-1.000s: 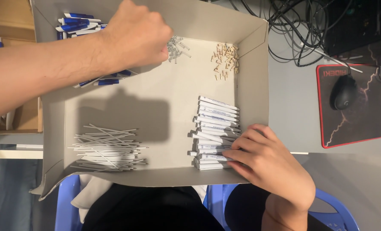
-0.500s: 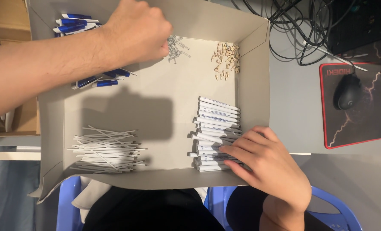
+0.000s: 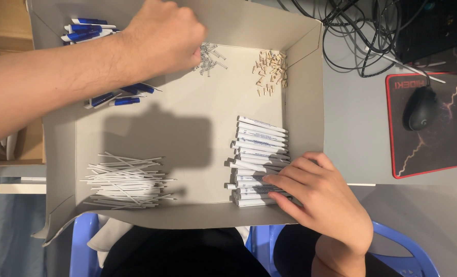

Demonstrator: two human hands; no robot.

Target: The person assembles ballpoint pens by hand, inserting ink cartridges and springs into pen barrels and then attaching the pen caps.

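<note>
A shallow grey cardboard box lies in front of me. My left hand reaches across to its far side, fingers curled down onto a small pile of metal springs; the fingertips are hidden, so I cannot tell whether it holds one. My right hand rests at the near right corner, fingers spread flat on a stack of white pen barrels. Small tan plastic tips lie at the far right. Thin white refill tubes are heaped at the near left. Blue-and-white pens lie under my left forearm.
A black mouse sits on a black red-edged pad to the right of the box. Tangled black cables lie at the far right. A blue chair shows below the box edge.
My right hand has slid a little left over the pen barrels. My left hand stays at the springs, shifted only slightly.
</note>
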